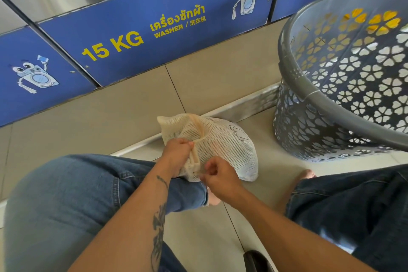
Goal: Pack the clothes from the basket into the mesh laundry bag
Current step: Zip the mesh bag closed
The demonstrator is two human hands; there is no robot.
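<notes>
Mesh bag point(223, 146), cream and bulging, sits on the floor point(220, 77) at centre, between the knees. Left hand point(177, 153) bunches its gathered neck; right hand point(217, 175) pinches the drawstring. Soft, light, floppy; best held at the neck. Grey basket point(309, 86) stands at 2 o'clock.

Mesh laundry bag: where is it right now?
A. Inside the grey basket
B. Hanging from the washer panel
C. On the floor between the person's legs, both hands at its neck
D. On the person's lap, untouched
C: the cream mesh laundry bag sits bulging on the tiled floor, with the left hand gripping its gathered neck and the right hand pinching at it, apart from the grey basket.
</notes>
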